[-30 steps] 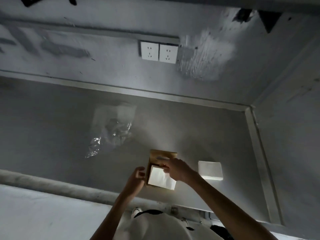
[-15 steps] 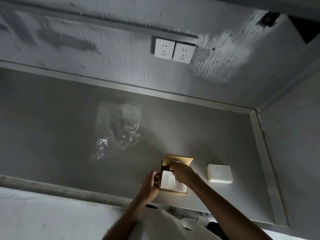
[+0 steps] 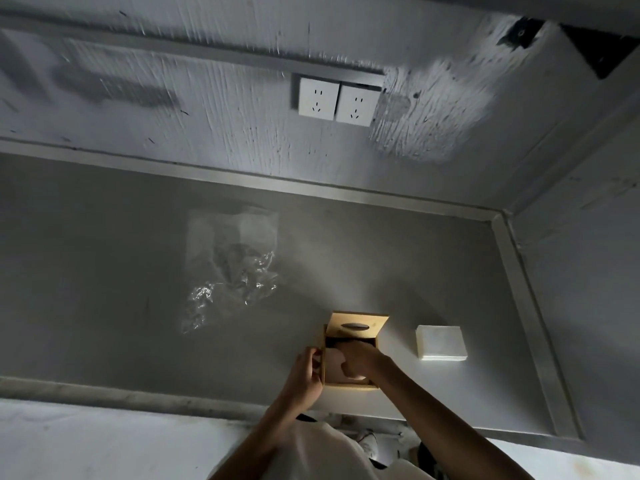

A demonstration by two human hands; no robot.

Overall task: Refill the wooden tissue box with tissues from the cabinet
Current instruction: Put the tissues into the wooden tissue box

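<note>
Standing on the grey bench [image 3: 104, 289] toward 6 o'clock in the view, the wooden tissue box [image 3: 349, 385] is open. Its lid [image 3: 358, 325], with an oval slot in it, is tipped up and back at the box's 12 o'clock side. Pale tissues [image 3: 334, 365] lie inside the box and show at its left half.

The left hand [image 3: 306, 374] is at 9 o'clock of the box. Its fingers are curled around the box's left wall and grip it. The right hand [image 3: 358, 358] comes in from 5 o'clock and reaches down into the open top, with its fingers bent onto the tissues. Whether they pinch the tissues or only press on them cannot be told, because the hand hides the contact.

A second, squared stack of white tissues [image 3: 441, 342] lies flat on the bench at 3 o'clock of the box, near it but not touching. A crumpled clear plastic wrapper [image 3: 235, 275] lies well apart at about 10 o'clock of the box. On the wall at 12 o'clock, two white sockets [image 3: 337, 101] sit side by side.
</note>
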